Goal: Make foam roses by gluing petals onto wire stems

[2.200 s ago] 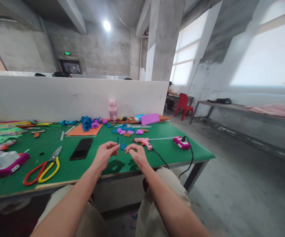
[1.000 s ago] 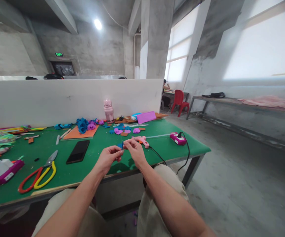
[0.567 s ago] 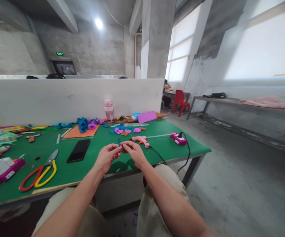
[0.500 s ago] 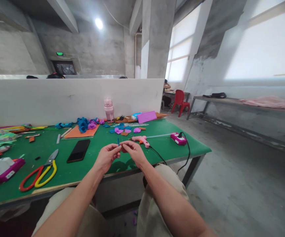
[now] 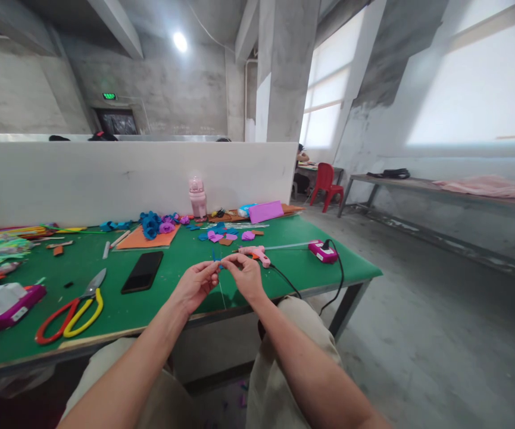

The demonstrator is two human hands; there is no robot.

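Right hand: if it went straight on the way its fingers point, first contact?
Probably the small blue piece pinched in the left hand, then that hand's fingertips. The right hand may be touching the piece; depth is unclear.

We pinch a small blue piece (image 5: 214, 256) between the fingertips of our left hand (image 5: 198, 286) and right hand (image 5: 244, 276), just above the green table (image 5: 159, 313). The pink glue gun (image 5: 258, 254) lies near our right hand. To the left of our hands we see a black phone (image 5: 142, 271), then scissors (image 5: 79, 310) with red and yellow handles. Behind, a pink bottle (image 5: 197, 199) stands upright.
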